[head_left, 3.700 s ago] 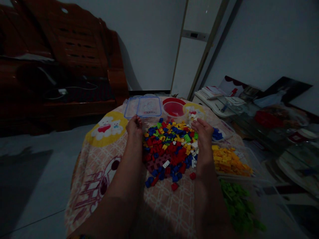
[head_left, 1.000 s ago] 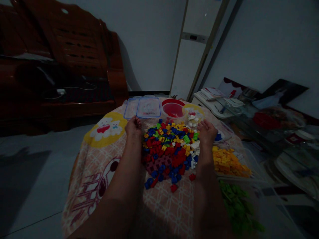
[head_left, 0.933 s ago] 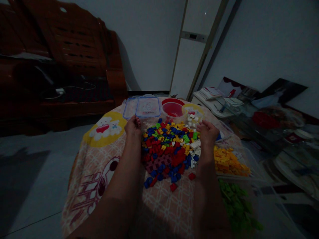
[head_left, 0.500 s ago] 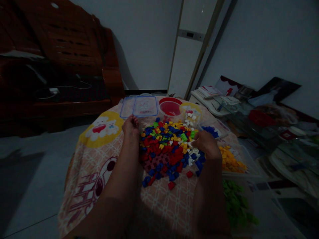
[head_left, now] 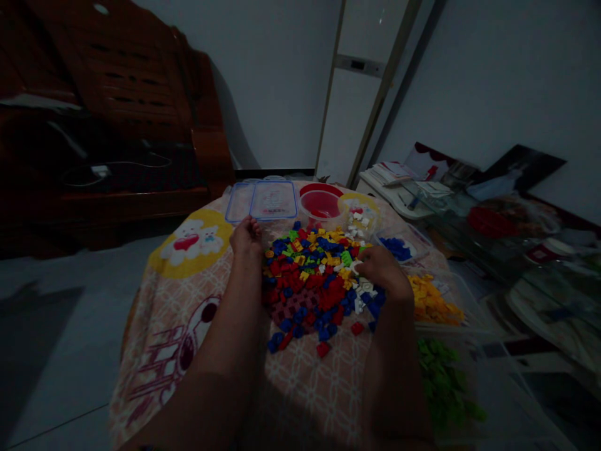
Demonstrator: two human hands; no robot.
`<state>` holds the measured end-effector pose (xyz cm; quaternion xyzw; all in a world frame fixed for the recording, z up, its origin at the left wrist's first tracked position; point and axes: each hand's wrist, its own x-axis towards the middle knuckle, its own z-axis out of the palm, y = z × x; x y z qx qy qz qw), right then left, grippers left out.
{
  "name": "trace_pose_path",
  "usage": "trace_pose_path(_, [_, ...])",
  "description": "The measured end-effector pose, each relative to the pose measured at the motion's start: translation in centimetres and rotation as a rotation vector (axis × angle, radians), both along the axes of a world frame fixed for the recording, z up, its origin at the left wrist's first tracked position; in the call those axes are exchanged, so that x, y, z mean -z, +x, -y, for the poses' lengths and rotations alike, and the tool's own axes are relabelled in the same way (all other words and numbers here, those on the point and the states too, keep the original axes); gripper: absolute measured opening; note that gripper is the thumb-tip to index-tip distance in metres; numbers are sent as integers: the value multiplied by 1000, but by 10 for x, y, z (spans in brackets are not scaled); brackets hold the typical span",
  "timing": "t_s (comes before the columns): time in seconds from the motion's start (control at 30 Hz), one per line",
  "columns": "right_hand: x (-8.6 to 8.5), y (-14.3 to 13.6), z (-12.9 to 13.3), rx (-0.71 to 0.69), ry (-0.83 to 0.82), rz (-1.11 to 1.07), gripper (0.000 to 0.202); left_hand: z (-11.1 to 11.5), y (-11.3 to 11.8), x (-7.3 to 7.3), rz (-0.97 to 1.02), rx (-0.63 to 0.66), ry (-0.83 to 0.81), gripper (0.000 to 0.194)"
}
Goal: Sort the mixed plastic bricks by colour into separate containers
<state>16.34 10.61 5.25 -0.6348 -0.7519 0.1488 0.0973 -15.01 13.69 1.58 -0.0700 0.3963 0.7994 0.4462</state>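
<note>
A heap of small toy bricks (head_left: 323,269) in red, blue, yellow, green and white lies mid-table. My left hand (head_left: 246,235) rests at the heap's left edge, fingers curled and closed; nothing shows in it. Over the right side of the heap, my right hand (head_left: 379,268) has its fingers closed on a white brick (head_left: 357,267), beside a green brick (head_left: 346,258). Sorted bricks lie in clear containers at the right: white bricks (head_left: 359,222), blue bricks (head_left: 395,248), yellow bricks (head_left: 434,300) and green bricks (head_left: 446,382).
Clear blue-rimmed lids (head_left: 273,200) and a red bowl (head_left: 322,203) stand at the back of the round table. A glass-topped stand (head_left: 469,232) with papers and bags is at the right. A wooden bench (head_left: 141,119) stands behind left.
My right hand has shifted slightly left and up over the heap. My left hand has hardly moved.
</note>
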Motion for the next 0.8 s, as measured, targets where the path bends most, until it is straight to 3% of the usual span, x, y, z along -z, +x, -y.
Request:
trace_pose_path(0.17, [2,-2,-7,156,57,-495,34,0,0,1,-24,17,8,19])
trace_pose_path(0.33, [16,-15,-21,367,68,-1009,35,-2,-1,4,-34,11,17,18])
trace_pose_path(0.47, [25,-19,-36,518,202,-1315,43,-2,0,4,-23,3,17,19])
trace_pose_path(0.67, [27,-17,-45,429,308,-1475,66,-1,2,4,-22,-8,6,19])
trace_pose_path(0.8, [24,-13,-41,434,367,-1365,54,-2,2,4,-13,-4,2,17])
